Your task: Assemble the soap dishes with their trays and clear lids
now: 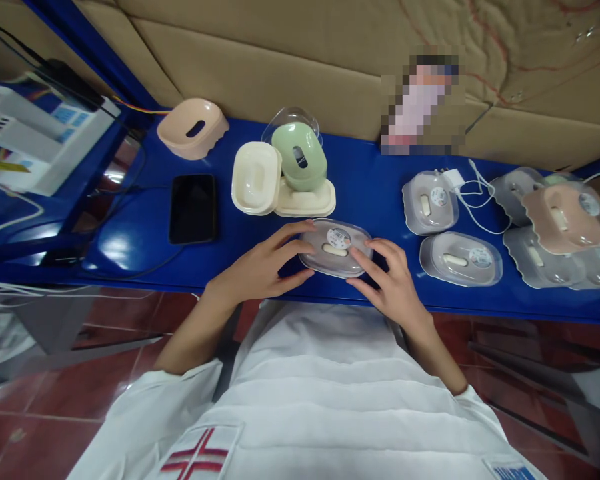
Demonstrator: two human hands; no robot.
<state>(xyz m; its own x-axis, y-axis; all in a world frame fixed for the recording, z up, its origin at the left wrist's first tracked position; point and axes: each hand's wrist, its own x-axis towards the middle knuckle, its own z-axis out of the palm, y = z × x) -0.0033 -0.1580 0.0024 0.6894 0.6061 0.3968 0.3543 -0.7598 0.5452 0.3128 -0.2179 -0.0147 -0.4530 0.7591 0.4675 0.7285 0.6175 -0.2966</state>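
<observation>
A clear plastic soap-box lid (336, 248) with a round sticker and a white handle lies on the blue shelf (370, 180) in front of me. My left hand (265, 268) grips its left edge with curled fingers. My right hand (390, 280) holds its right edge, fingers resting on the top. Just behind it stand a cream soap tray (255, 177), a green soap tray (300, 155) and another cream tray (307, 200) under the green one.
A black phone (193, 207) lies to the left, and a pink soap tray (193, 128) sits at the back left. Several clear lids (461, 259) and a pink tray (565, 217) crowd the right end, beside a white charger with cable (460, 183). Cardboard lines the wall behind.
</observation>
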